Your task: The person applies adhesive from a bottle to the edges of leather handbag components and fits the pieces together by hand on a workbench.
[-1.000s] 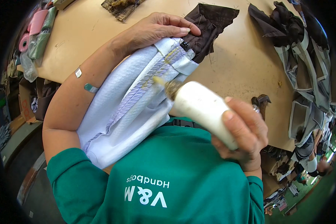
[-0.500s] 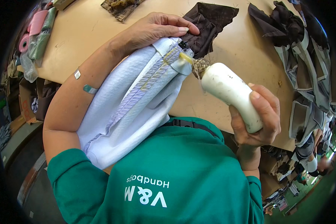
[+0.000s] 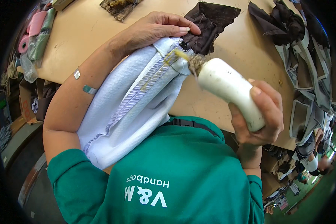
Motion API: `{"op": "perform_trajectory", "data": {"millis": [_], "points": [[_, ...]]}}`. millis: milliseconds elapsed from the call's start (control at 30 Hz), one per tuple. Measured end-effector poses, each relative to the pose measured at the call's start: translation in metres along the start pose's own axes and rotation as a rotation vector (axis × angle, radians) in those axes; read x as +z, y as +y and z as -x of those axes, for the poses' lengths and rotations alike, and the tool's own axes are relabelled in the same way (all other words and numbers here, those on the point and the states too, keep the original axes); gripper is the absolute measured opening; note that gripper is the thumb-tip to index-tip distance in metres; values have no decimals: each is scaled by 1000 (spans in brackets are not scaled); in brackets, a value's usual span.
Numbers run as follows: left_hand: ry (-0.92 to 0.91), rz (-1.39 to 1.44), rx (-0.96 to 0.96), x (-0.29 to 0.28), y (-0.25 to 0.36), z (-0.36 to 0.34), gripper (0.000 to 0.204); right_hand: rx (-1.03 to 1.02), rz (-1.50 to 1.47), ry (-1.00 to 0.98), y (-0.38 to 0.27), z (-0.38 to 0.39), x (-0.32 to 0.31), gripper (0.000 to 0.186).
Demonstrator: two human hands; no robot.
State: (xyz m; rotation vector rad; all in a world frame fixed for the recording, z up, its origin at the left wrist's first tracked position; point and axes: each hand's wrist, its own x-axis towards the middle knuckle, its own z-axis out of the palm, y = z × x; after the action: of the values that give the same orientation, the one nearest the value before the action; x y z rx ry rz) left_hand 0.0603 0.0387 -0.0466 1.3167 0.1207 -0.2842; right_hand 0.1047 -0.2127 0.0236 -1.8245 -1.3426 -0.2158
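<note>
My right hand is wrapped round a white squeeze bottle smudged with dark marks. Its neck is bound in mottled brown cloth, and its yellowish nozzle tilts down to the left, meeting the striped seam of a white fabric piece. Yellow glue-like streaks run along that seam. The white piece lies across my left forearm and against my body. At its far end my left hand bends over the edge, thumb and forefinger closed on dark brown cloth with frayed threads. The other fingertips are partly hidden.
A tan table spreads beneath the work. Dark cloth pieces with grey trim hang over its right side. Pink and green rolls stand at the far left, and a glue-stained brown scrap lies at the back. Another person is at the far right.
The bottle has shifted slightly up and left, its nozzle moving a little along the seam. My left hand and the white fabric piece have hardly moved.
</note>
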Motion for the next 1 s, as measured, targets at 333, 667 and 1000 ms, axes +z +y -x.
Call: {"op": "perform_trajectory", "data": {"millis": [333, 667, 1000], "points": [[21, 56, 5, 2, -3, -4, 21, -62, -12, -46, -9, -2, 4, 44], [14, 92, 6, 5, -4, -5, 21, -156, 3, -149, -18, 0, 4, 35], [24, 58, 17, 6, -1, -3, 21, -128, -68, -178, -21, 5, 1, 42]]}}
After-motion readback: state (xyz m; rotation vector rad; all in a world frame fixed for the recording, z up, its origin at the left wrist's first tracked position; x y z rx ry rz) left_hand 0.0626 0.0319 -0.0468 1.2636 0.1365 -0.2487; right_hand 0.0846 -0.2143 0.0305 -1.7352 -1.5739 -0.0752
